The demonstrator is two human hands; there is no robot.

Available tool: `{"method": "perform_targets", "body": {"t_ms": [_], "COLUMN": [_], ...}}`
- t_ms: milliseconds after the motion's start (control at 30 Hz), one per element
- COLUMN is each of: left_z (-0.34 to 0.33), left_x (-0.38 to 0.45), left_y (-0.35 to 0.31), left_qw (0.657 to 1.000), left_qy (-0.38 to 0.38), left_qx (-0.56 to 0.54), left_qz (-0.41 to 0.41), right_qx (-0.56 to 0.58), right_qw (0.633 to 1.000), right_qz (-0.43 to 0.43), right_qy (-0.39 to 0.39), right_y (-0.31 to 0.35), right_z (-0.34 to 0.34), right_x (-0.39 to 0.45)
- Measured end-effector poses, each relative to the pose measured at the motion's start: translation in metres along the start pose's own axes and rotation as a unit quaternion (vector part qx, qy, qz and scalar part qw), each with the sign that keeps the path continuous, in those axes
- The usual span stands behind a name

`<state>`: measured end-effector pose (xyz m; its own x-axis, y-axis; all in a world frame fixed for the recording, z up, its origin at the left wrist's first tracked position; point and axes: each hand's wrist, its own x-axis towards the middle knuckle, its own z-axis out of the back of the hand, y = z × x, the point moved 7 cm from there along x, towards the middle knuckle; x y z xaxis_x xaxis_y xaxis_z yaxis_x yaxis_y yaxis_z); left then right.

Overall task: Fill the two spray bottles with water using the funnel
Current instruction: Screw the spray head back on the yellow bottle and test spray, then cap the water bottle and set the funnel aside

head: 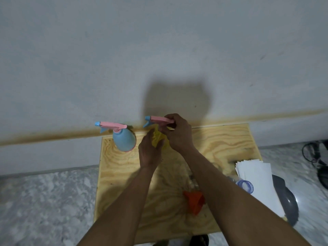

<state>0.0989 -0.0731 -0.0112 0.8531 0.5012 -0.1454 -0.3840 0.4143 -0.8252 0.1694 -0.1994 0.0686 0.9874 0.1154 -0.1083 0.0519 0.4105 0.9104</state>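
We see the left hand [150, 151] gripping the yellow bottle [157, 139] at the tabletop's [221, 139] back, right hand [177, 134] pinching its pink sprayer [159, 119]. Blue bottle [124, 139] stands left; funnel [194, 201] lies near.

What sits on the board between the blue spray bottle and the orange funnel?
In the head view, the left hand and its forearm cross between the blue spray bottle and the orange funnel; otherwise bare plywood board.

Stack of white paper sheets [257, 176] sits at the plywood board's [221, 144] right edge, overhanging it. A dark grey round thing [287, 201] pokes out underneath, black cables [317, 157] on the floor.
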Motion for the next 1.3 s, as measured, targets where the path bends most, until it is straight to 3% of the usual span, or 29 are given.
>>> {"method": "perform_targets", "body": {"t_ms": [233, 367, 467, 600, 767, 933, 1067, 1300], "left_z": [0.000, 0.008, 0.014, 0.004, -0.029, -0.062, -0.081, -0.086], "left_x": [0.001, -0.013, -0.048, -0.106, -0.183, -0.233, -0.241, -0.243], "left_y": [0.000, -0.005, -0.022, -0.049, -0.093, -0.120, -0.128, -0.127], "left_qw": [0.999, 0.998, 0.999, 0.999, 0.989, 0.979, 0.985, 0.985], "left_qy": [0.013, 0.005, -0.021, 0.003, 0.076, 0.093, 0.041, -0.017], "left_qx": [0.031, 0.042, 0.019, -0.044, -0.119, -0.142, -0.130, -0.137], "left_qz": [0.002, 0.045, 0.032, 0.009, -0.043, -0.112, -0.104, -0.103], "right_qx": [-0.029, -0.016, 0.001, 0.052, 0.007, -0.108, -0.169, -0.199], "right_qw": [0.999, 0.998, 0.998, 0.991, 0.979, 0.990, 0.980, 0.970], "right_qz": [-0.026, -0.049, -0.032, 0.024, 0.001, -0.066, -0.090, -0.080], "right_qy": [0.010, -0.019, -0.057, -0.117, -0.203, -0.064, 0.063, 0.115], "right_y": [0.006, 0.031, 0.060, 0.073, 0.002, -0.103, -0.168, -0.214], "right_z": [0.010, 0.037, 0.081, 0.176, 0.271, 0.245, 0.203, 0.182], "right_x": [-0.006, -0.021, -0.041, -0.069, -0.100, -0.131, -0.154, -0.167]}}
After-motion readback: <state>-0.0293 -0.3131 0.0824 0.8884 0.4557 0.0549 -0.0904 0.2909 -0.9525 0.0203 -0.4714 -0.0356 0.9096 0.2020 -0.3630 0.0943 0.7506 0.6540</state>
